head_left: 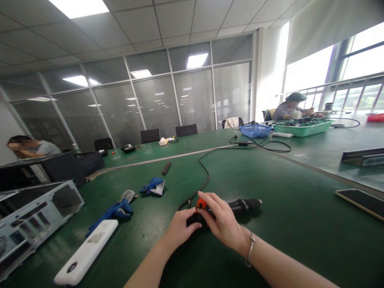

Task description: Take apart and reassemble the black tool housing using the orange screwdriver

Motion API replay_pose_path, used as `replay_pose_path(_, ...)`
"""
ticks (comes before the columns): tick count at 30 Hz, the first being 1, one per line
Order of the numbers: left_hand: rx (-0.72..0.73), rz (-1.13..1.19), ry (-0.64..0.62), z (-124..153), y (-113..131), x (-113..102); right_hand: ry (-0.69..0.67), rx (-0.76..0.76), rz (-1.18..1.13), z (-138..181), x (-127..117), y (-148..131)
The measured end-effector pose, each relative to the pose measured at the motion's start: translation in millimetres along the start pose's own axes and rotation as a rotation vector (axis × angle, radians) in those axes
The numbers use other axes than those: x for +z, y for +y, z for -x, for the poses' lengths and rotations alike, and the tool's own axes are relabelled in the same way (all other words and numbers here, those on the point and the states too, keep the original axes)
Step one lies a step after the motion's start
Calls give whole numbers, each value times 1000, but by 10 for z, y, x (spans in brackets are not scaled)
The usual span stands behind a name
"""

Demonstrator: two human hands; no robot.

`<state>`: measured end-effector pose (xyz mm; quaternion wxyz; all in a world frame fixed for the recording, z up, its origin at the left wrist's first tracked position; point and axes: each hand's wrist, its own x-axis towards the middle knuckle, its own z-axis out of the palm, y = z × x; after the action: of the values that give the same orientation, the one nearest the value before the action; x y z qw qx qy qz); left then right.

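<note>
A black electric screwdriver point(240, 207) lies on the green tabletop, its bit end pointing right. My left hand point(182, 228) is closed round its rear end, near where a black cable point(207, 172) comes in. Thumb and fingers of my right hand point(220, 216) are closed on a small orange piece point(201, 203) just above the tool's rear. Whether that piece is attached to the screwdriver I cannot tell. My right hand hides the middle of the tool.
Left of me lie a white oblong device point(90, 252), blue gloves point(153, 187) and a metal computer case point(39, 224). A dark bar point(166, 168) lies ahead. On the right is a phone point(363, 203); farther off stand blue point(255, 131) and green baskets point(303, 129). Two people sit at the tables.
</note>
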<state>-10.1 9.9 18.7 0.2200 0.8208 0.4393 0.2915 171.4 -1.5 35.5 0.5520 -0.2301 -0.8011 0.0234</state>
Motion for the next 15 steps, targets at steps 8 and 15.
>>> replay_pose_path(8,-15,-23,3,-14,-50,16,-139,89,17,-50,25,-76)
replay_pose_path(15,-23,-40,42,-14,-107,65,-126,24,40,-83,102,-70)
